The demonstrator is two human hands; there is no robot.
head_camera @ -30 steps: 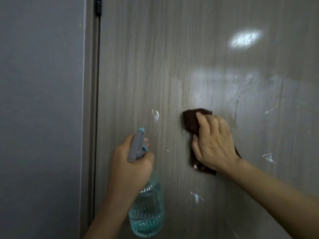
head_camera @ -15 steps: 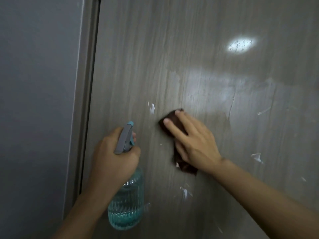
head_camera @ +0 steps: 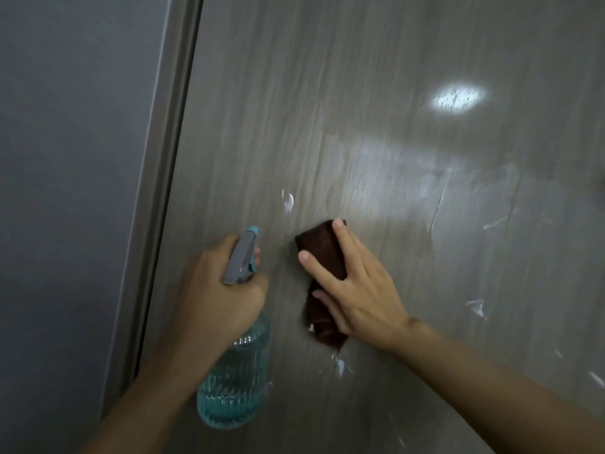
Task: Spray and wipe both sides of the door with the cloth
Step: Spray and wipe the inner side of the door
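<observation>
A grey wood-grain door point(head_camera: 376, 93) fills most of the view, with wet streaks and white foam spots on it. My right hand point(head_camera: 357, 286) presses a dark brown cloth point(head_camera: 322, 249) flat against the door, fingers spread over it. My left hand point(head_camera: 216, 290) grips the neck of a clear ribbed spray bottle point(head_camera: 232, 385) holding blue-green liquid. Its grey and teal trigger head points up at the door, just left of the cloth.
The door frame point(head_camera: 163, 191) runs down the left side, with a plain grey wall point(head_camera: 65, 191) beyond it. White foam blobs sit above the bottle point(head_camera: 288, 203), below the cloth point(head_camera: 340, 367) and at the right point(head_camera: 476, 308).
My right hand has slid the cloth leftward across the door, toward the spray bottle. The view has tilted, so the door frame leans more.
</observation>
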